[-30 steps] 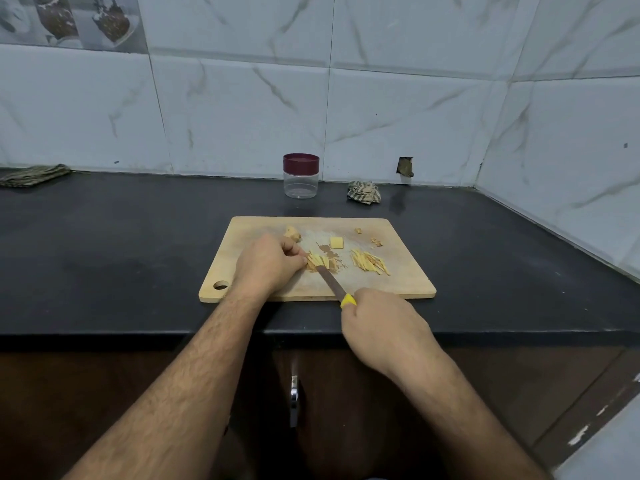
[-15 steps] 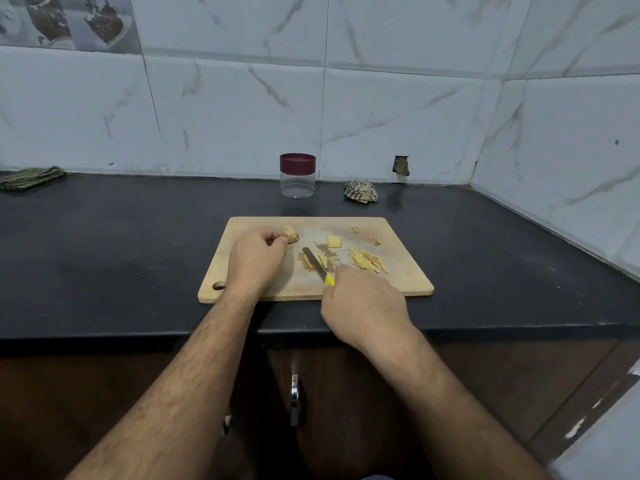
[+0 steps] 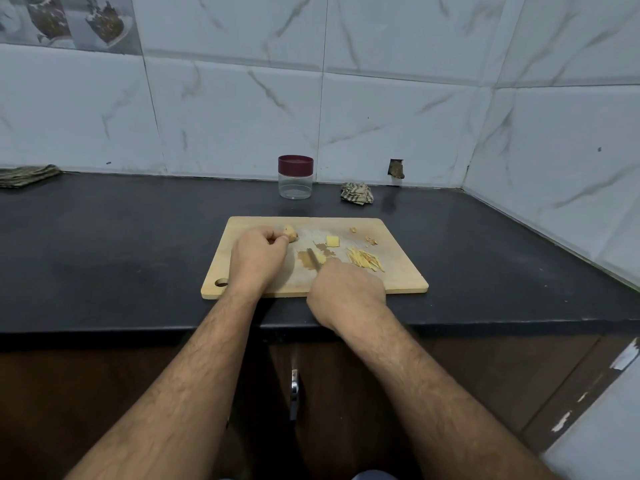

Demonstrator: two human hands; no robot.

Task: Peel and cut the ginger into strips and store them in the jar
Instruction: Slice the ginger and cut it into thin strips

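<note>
On the wooden cutting board (image 3: 398,271), the left hand (image 3: 258,256) had its fingers curled at the unpeeled ginger knob (image 3: 291,233), which lay at their tips toward the board's far edge; a second before, that hand had pinned slices nearer the middle. To its right, the right hand (image 3: 346,289) gripped the knife (image 3: 313,259), blade pointing away over peel scraps, now further in. Cut strips (image 3: 365,260) lay rightmost; the lidded jar (image 3: 295,176) stood beyond on the surface (image 3: 104,237).
</note>
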